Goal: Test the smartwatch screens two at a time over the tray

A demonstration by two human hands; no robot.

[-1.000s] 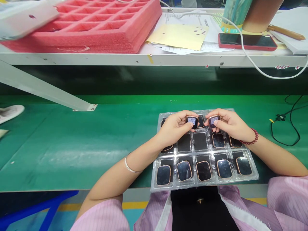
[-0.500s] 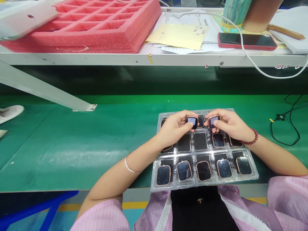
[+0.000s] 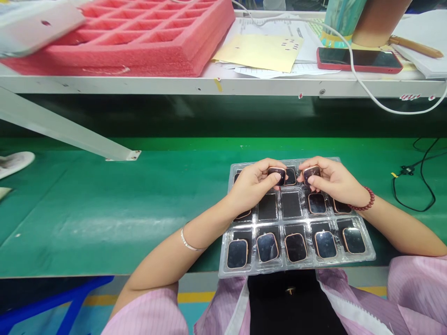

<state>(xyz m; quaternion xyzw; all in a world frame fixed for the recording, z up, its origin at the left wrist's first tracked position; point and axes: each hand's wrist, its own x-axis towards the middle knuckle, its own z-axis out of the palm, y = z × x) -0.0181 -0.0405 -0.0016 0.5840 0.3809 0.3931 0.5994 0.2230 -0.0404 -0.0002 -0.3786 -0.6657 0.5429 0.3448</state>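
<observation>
My left hand (image 3: 256, 181) grips a smartwatch body (image 3: 275, 175) without a strap, thumb lying on its dark screen. Another such smartwatch body (image 3: 312, 172) is held in my right hand (image 3: 331, 179), its screen showing faint thin marks like a watch face. Both are above the far part of a clear plastic tray (image 3: 279, 271). Dark-screened watches with gold-coloured rims lie in its compartments, among them one watch (image 3: 296, 247) in the near row. Two middle-row compartments (image 3: 291, 205) show only black lining. My hands and wrists hide parts of the far and middle rows.
Over the green bench (image 3: 104, 209) runs a white shelf (image 3: 157, 86) with a pink foam tray (image 3: 139, 60), papers (image 3: 261, 51) and a red-cased phone (image 3: 359, 60). A white cable hangs off its edge. A slanted shelf leg (image 3: 80, 132) stands left; a black cable (image 3: 407, 170) lies right.
The square codes on both watch screens are gone; the screens now look mostly dark with faint marks. Both hands stay almost in place, the watches tilted slightly differently.
</observation>
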